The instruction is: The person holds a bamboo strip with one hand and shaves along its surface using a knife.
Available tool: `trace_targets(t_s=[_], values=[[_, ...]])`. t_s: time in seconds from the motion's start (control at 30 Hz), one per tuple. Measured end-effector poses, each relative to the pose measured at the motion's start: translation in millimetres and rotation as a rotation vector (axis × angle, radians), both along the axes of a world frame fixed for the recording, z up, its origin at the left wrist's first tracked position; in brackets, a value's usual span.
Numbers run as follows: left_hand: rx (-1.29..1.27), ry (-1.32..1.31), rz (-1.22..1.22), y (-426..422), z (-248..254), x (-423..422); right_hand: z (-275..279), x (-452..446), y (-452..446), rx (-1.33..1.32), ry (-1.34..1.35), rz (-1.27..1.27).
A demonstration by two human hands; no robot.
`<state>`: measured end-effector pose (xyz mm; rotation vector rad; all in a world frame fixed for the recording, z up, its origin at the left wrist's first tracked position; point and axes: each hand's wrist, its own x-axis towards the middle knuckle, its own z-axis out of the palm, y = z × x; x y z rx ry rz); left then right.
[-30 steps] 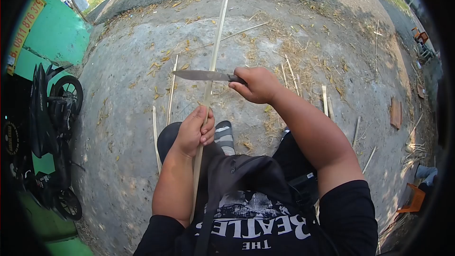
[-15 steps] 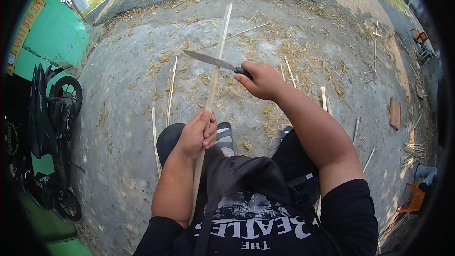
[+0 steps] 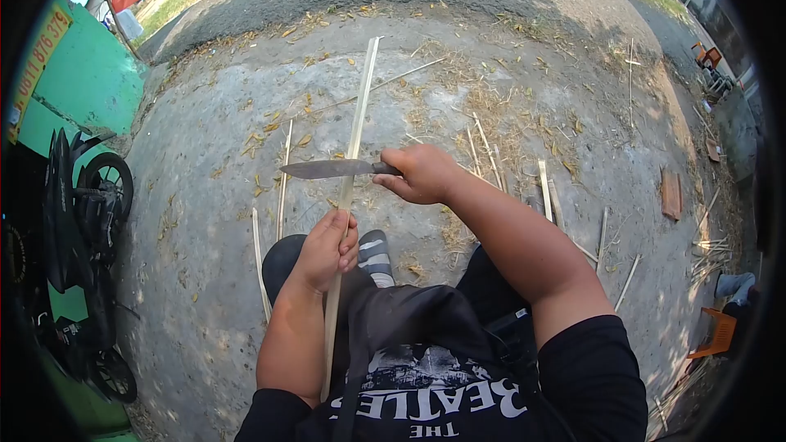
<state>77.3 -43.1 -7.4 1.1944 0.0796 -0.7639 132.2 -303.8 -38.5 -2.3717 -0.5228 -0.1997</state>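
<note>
A long, pale bamboo strip (image 3: 361, 106) slants up and away from my lap. My left hand (image 3: 328, 250) is wrapped round its lower part, fingers closed. In my right hand (image 3: 420, 173) is the dark handle of a knife (image 3: 327, 169), gripped with the fingers curled. The broad, dull blade points left and lies across the strip, a little above my left hand. Whether the edge bites into the strip, I cannot tell. The strip's lower end runs down past my left forearm.
Several pale strips lie on the concrete ground (image 3: 213, 196), among them one strip (image 3: 284, 176) by my left knee and another (image 3: 544, 188) to the right. Shavings (image 3: 491, 106) and dry leaves are scattered ahead. A motorcycle (image 3: 90, 254) stands left. A brick-coloured block (image 3: 671, 194) lies right.
The knife has moved down along the strip towards my left hand, its blade now nearly level. The strip's far end has dropped slightly lower in view.
</note>
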Motion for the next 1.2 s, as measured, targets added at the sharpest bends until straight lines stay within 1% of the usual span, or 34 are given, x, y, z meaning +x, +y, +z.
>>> trace_targets(t_s=[0.07,0.17,0.2,0.23,0.3,0.37,0.4,0.5,0.53,0.57,0.63,0.7,0.87,0.97,1.07,1.2], values=[[-0.015,0.0,0.007,0,0,-1,3,8,-6,0.041,0.076,-0.112],[0.024,-0.015,0.007,1,-4,0,-4,10,-9,0.008,0.076,-0.107],[0.021,-0.019,0.014,2,-4,2,1,4,-6,-0.054,0.015,-0.031],[0.015,-0.024,0.023,5,-4,3,-3,1,-3,-0.066,0.024,0.056],[0.048,-0.028,0.039,5,-4,2,-8,2,-6,0.005,0.064,0.096],[0.118,-0.037,0.038,-2,-4,1,-13,8,-9,0.019,0.138,0.052],[0.102,-0.029,0.041,-3,-5,1,-12,12,-14,0.022,0.171,0.023],[0.057,-0.025,0.035,2,-8,3,-13,9,-5,0.045,0.041,0.016],[0.049,-0.023,0.033,5,-10,4,-3,5,-2,-0.044,0.075,0.043],[0.042,-0.019,0.034,6,-11,4,7,-2,1,-0.122,0.055,0.09],[0.084,-0.035,0.032,3,-8,2,0,0,1,-0.106,0.072,0.118],[0.129,-0.047,0.039,0,-7,1,-3,0,1,-0.107,0.088,0.103],[0.117,-0.045,0.043,2,-10,4,-1,0,2,-0.081,0.112,0.088],[0.123,-0.032,0.047,0,-6,1,19,-7,-2,-0.18,0.105,0.104],[0.093,-0.037,0.022,0,-4,-2,7,4,-12,-0.114,0.095,0.024],[0.095,-0.048,0.019,0,-6,-1,7,7,-12,-0.093,0.141,-0.031]])
